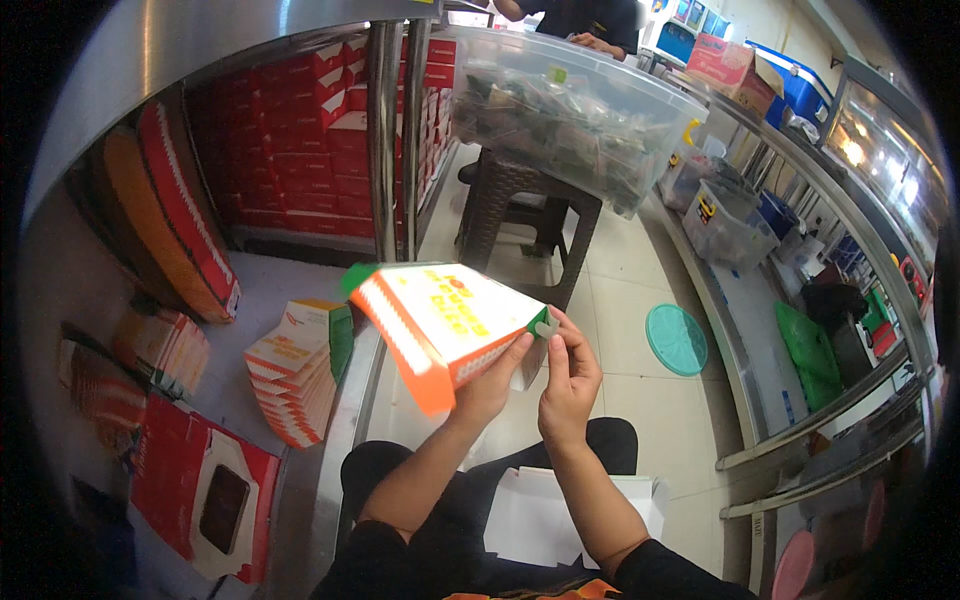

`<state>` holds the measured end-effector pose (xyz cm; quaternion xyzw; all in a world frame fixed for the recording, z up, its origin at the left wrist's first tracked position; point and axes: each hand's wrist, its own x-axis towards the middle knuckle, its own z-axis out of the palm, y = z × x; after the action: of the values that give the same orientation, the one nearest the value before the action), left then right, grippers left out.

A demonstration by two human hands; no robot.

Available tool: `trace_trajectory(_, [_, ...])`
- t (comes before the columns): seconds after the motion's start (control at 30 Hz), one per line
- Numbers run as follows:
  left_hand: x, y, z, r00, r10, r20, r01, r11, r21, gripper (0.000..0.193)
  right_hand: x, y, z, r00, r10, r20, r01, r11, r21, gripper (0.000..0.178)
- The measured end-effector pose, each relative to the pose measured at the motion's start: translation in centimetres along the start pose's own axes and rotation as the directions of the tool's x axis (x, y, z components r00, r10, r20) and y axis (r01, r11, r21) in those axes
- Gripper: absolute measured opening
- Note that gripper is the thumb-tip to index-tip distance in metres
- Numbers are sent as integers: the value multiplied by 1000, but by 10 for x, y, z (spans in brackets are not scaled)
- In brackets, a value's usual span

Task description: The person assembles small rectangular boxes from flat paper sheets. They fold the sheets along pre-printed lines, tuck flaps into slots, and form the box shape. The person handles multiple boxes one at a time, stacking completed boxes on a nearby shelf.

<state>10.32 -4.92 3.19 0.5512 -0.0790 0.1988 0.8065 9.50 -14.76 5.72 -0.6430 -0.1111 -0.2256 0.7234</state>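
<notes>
A white, orange and green paper food carton [440, 312], partly folded, is held up in front of me, tilted, with its orange flap hanging at the lower left. My left hand [487, 388] grips its near right side from below. At the carton's right end, the fingertips of my right hand [570, 388] pinch the small green end tab. Across my lap lies an open white carton [525, 515], printed side hidden. To the left, a fanned stack of matching flat cartons [293, 372] rests on a low shelf.
Red boxes [300, 150] fill the space behind the steel table legs [385, 140]. A clear plastic bin [570, 100] of bagged items sits on a brown stool [510, 200]. A teal round lid [676, 339] lies on the floor. A phone [224, 508] rests on a red box; another person stands beyond.
</notes>
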Motion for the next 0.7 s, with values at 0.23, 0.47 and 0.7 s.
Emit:
trace_trajectory(0.23, [3, 2, -3, 997, -11, 72, 6, 997, 76, 29, 3, 5, -16, 975, -203, 91, 222, 925, -308, 14])
trace_trajectory(0.47, [3, 8, -3, 997, 57, 50, -64, 989, 137, 21, 3, 9, -21, 966, -194, 170, 249, 874, -418, 8])
trace_trajectory(0.7, [-11, -9, 8, 959, 248, 139, -274, 936, 220, 33, -2, 24, -16, 917, -357, 178, 393, 731, -558, 17])
